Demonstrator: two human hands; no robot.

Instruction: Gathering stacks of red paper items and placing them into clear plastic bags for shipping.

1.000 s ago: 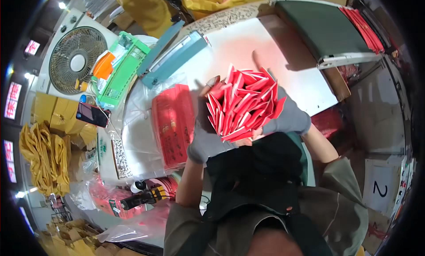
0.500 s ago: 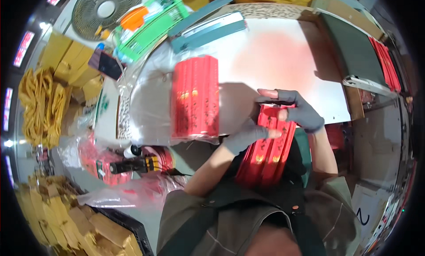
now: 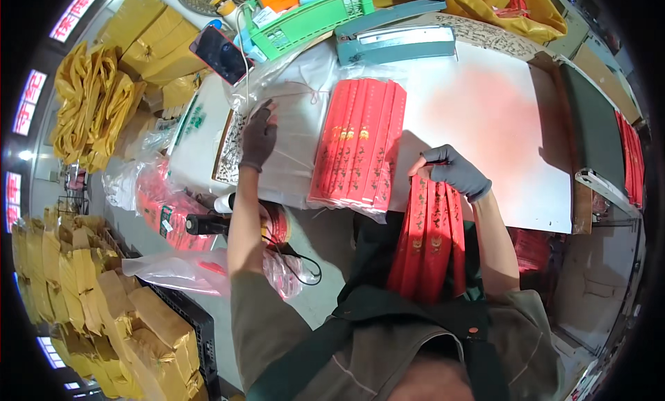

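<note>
My right hand [image 3: 457, 172], in a grey fingerless glove, is closed around the top end of a bunch of long red packets [image 3: 431, 241] with gold and dark print. They hang down in front of my lap, slightly fanned. My left hand [image 3: 259, 136], gloved the same way, reaches over the left part of the table with its fingers stretched out. Beneath and beside it lie clear plastic bags [image 3: 296, 141]. Between my hands, a thick stack of similar red packets [image 3: 360, 141] rests on the table, its near end in clear plastic.
The white table [image 3: 499, 151] carries a teal metal box [image 3: 398, 46] at the back, beside a green crate [image 3: 312, 23] and a phone [image 3: 222, 54]. A dark-handled tool [image 3: 206, 224] is at the lower left. Yellow-wrapped bundles [image 3: 156, 311] are piled left. A dark green panel [image 3: 596, 110] edges the right.
My left hand has left the red packets and swung left over the plastic bags. The packets in my right hand now hang loosely fanned. The view has shifted left.
</note>
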